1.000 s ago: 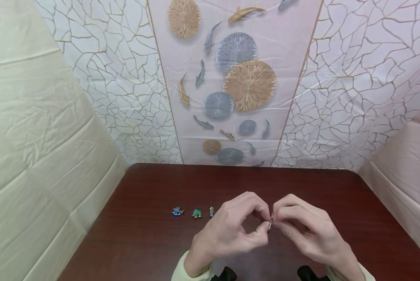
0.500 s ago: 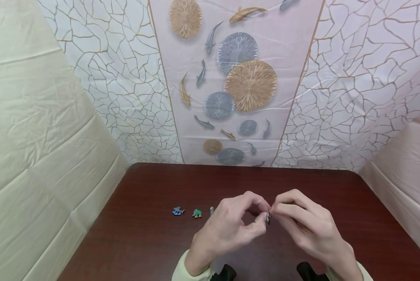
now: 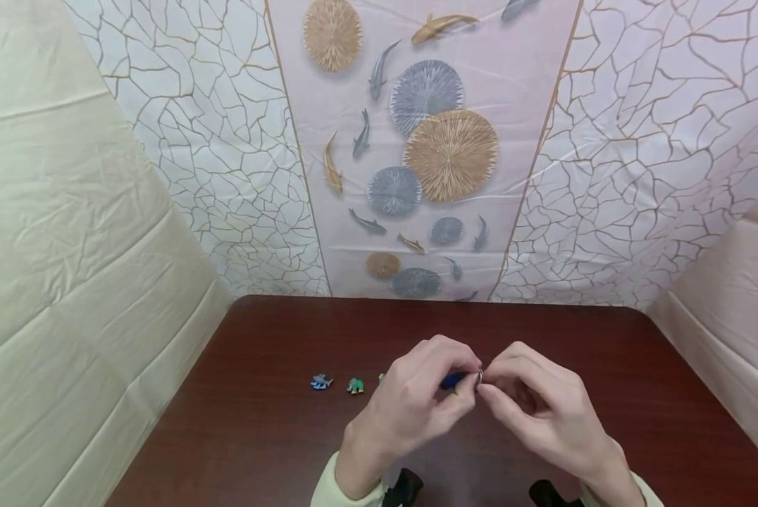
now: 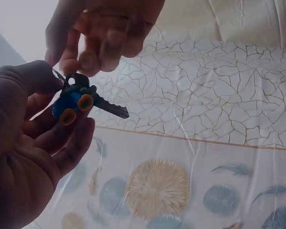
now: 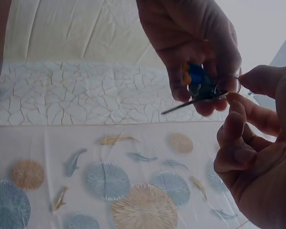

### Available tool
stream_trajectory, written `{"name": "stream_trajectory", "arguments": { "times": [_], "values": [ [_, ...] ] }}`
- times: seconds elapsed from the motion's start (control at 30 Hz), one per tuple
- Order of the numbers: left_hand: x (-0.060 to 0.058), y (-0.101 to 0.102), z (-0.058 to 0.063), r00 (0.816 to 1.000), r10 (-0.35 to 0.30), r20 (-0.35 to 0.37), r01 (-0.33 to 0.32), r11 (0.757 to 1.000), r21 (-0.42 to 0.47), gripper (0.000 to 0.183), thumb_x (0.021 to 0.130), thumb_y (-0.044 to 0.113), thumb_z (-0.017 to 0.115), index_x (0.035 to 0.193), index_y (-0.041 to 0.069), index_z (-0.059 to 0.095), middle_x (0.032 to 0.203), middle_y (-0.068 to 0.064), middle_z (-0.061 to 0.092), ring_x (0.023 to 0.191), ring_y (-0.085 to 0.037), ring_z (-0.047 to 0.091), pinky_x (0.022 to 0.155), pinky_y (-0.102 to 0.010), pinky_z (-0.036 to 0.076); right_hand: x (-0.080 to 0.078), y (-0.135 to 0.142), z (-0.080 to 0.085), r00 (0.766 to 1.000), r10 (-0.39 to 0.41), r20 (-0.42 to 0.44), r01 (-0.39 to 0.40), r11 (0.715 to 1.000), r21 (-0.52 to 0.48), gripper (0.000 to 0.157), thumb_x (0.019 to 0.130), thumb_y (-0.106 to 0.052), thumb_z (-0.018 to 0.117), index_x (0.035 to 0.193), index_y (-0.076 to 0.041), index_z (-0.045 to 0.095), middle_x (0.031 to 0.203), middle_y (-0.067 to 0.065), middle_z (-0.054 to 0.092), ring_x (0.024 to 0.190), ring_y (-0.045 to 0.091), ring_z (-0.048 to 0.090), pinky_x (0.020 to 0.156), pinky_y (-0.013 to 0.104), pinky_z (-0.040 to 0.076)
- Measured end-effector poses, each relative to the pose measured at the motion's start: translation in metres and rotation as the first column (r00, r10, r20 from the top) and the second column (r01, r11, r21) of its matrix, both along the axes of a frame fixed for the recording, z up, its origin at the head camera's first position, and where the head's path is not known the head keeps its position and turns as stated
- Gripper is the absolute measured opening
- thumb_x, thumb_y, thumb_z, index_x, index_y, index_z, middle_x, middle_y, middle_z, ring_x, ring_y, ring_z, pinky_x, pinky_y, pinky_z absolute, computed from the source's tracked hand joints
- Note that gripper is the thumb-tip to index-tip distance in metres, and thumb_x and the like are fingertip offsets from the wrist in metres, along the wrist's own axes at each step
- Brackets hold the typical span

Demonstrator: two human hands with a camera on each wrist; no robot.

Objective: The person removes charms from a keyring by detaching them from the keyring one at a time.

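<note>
My left hand pinches a thin metal key ring between thumb and fingertips. From the right, my right hand pinches the same ring, its fingertips almost meeting the left ones. A metal key with a notched blade hangs at the ring, beside a small blue toy figure with round orange parts. This toy lies against the left fingers in the right wrist view. Whether the key is fully threaded on the ring cannot be told.
On the dark brown table, left of the hands, stand a small blue-grey toy figure and a green one. A third is mostly hidden by the left hand. Patterned cloth hangs behind the table.
Both hands have risen slightly and shifted a little left. The blue toy now shows between the left thumb and fingers. The left hand covers more of the third toy on the table.
</note>
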State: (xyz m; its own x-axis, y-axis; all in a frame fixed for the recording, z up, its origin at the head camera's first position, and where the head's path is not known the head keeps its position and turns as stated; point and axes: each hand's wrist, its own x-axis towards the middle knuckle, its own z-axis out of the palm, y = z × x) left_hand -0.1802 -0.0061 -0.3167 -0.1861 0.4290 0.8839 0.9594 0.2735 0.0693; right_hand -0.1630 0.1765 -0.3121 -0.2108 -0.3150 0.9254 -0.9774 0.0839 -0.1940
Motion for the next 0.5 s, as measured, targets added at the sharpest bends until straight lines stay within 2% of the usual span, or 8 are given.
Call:
{"name": "stream_trajectory", "arguments": {
  "times": [0.13,0.27,0.37,0.5],
  "values": [
    [-0.0024,0.0004,0.0005,0.997,0.017,-0.079,-0.016,1.0,0.006,0.017,0.08,-0.001,0.068,0.095,0.006,0.063,0.095,0.0,0.065,0.089,-0.009,0.063,0.084,-0.015,0.049,-0.0004,-0.0012,-0.0015,0.996,0.077,0.04,-0.075,0.997,-0.028,0.005,0.087,0.005,0.067,0.085,0.008,0.063,0.078,0.004,0.054,0.068,0.003,0.046,0.051,0.009,0.032],
    [-0.0041,0.0002,0.0017,0.995,0.013,-0.101,-0.011,1.0,0.022,0.017,0.078,-0.002,0.068,0.092,0.004,0.062,0.098,-0.003,0.067,0.092,-0.012,0.065,0.085,-0.017,0.049,-0.0007,-0.0029,-0.0039,0.991,0.115,0.065,-0.111,0.992,-0.063,0.004,0.085,0.009,0.066,0.086,0.007,0.064,0.077,0.004,0.055,0.069,0.005,0.049,0.05,0.011,0.034],
    [-0.0042,0.0007,0.0015,0.997,-0.005,-0.075,0.009,0.999,0.047,0.016,0.078,-0.003,0.068,0.091,0.004,0.061,0.101,-0.006,0.066,0.094,-0.014,0.063,0.086,-0.015,0.049,-0.002,-0.0038,-0.0049,0.991,0.123,0.056,-0.118,0.99,-0.074,0.004,0.085,0.01,0.066,0.087,0.007,0.064,0.077,0.005,0.055,0.07,0.006,0.049,0.051,0.011,0.036],
    [-0.003,0.0016,0.0001,1.0,-0.019,-0.006,0.02,0.995,0.097,0.017,0.077,-0.004,0.067,0.09,0.004,0.061,0.1,-0.006,0.061,0.094,-0.015,0.06,0.084,-0.012,0.049,-0.0046,-0.0054,-0.0043,0.993,0.12,0.002,-0.12,0.99,-0.069,0.003,0.086,0.008,0.066,0.086,0.01,0.065,0.078,0.007,0.058,0.072,0.008,0.053,0.056,0.013,0.041]
  ]
}}
